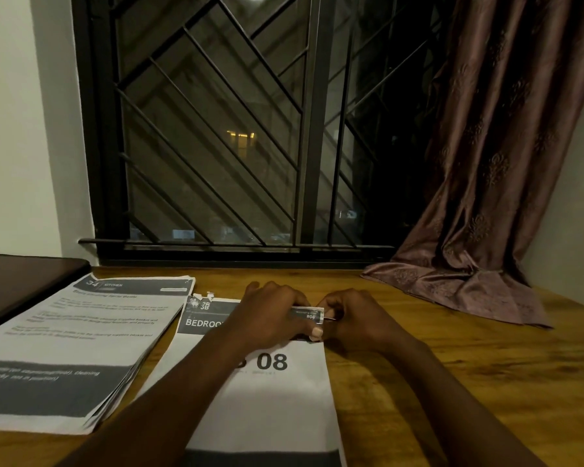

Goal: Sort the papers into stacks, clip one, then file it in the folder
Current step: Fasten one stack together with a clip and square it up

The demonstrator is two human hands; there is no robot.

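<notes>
Two stacks of printed papers lie on the wooden desk (452, 382). The thicker stack (71, 352), headed "KITCHEN", is on the left. The thinner stack (270, 399), headed "BEDROOM" and marked "08", lies in front of me. My left hand (270, 315) presses on that stack's top right corner, thumb on the edge. My right hand (354, 318) pinches a thin metal paper clip (329, 318) against the same corner. A dark folder (21, 284) lies at the far left, partly under the thick stack.
A barred window (233, 129) stands behind the desk. A mauve curtain (479, 197) hangs at the right and its hem spills onto the desk's back right part. A few torn paper bits (204, 294) lie between the stacks.
</notes>
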